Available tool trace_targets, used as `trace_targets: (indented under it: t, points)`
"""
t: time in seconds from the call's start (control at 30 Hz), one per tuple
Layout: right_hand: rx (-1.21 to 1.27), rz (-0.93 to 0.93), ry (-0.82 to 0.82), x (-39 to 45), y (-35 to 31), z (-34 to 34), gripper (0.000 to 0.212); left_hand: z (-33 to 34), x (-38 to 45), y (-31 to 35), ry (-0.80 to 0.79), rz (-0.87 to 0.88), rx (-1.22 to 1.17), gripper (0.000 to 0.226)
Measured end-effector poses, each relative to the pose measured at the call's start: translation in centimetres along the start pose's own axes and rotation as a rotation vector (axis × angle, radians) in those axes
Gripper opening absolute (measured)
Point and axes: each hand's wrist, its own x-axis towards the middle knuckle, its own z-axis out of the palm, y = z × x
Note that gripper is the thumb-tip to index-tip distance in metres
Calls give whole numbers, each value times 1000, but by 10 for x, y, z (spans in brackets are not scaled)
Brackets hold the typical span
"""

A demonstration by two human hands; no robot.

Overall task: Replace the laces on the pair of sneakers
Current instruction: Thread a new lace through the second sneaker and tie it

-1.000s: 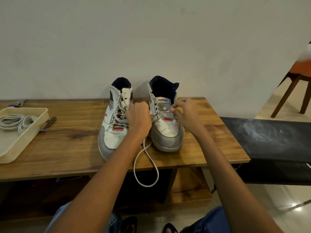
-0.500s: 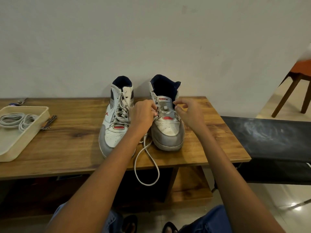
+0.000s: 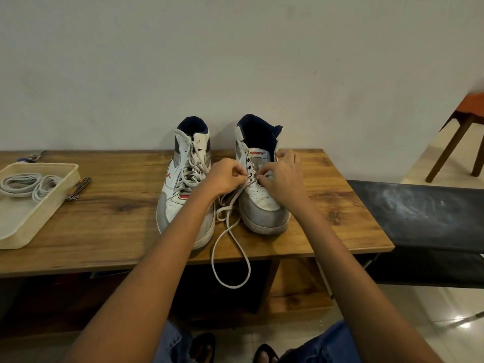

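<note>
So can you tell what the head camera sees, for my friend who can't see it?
Two hands, left hand and right hand, pinch a white lace at the right sneaker, beside the laced left sneaker on a wooden table. A tray holds grey laces.

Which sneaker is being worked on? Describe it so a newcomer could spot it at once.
On the wooden table two high-top sneakers stand against the wall. It is the right sneaker, where both hands meet. Unlike the fully laced left sneaker, its upper eyelets are empty and its lace loops over the table's front edge.
</note>
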Motion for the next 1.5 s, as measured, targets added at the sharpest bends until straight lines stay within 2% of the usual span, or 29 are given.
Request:
trace_targets:
  t: [0.17,0.3,0.47,0.7,0.9,1.0,1.1,1.2,1.3,1.4,1.5]
  points:
    - [-84,-141,202,-2,-4,7,14,-2,-3,0,-29,-21,-109,19]
    - [36,-83,130,-1,-2,8,15,-2,-4,5,-60,-75,-180,19]
    - [123,-26,186,-5,-2,15,9,-5,-2,6,-98,-147,-234,19]
    - [185,-229,232,-3,6,17,5,-9,-1,-1,-138,-187,-287,22]
    - [240,-240,196,-2,11,16,7,-5,-2,3,-66,-140,-255,16]
    - [361,-164,225,1,14,13,8,-6,-3,7,-102,-173,-283,17]
    - [502,114,358,3,19,10,16,-5,0,6,-105,-183,-270,19]
    - [529,323,253,5,20,10,31,-3,2,5,-83,-90,-149,21]
    - [549,327,227,5,22,8,21,-3,0,4,34,52,102,14]
    - [578,349,259,5,24,2,17,-1,-4,1,213,105,404,12]
    - [546,352,299,5,22,3,15,0,-4,-6,331,89,489,13]
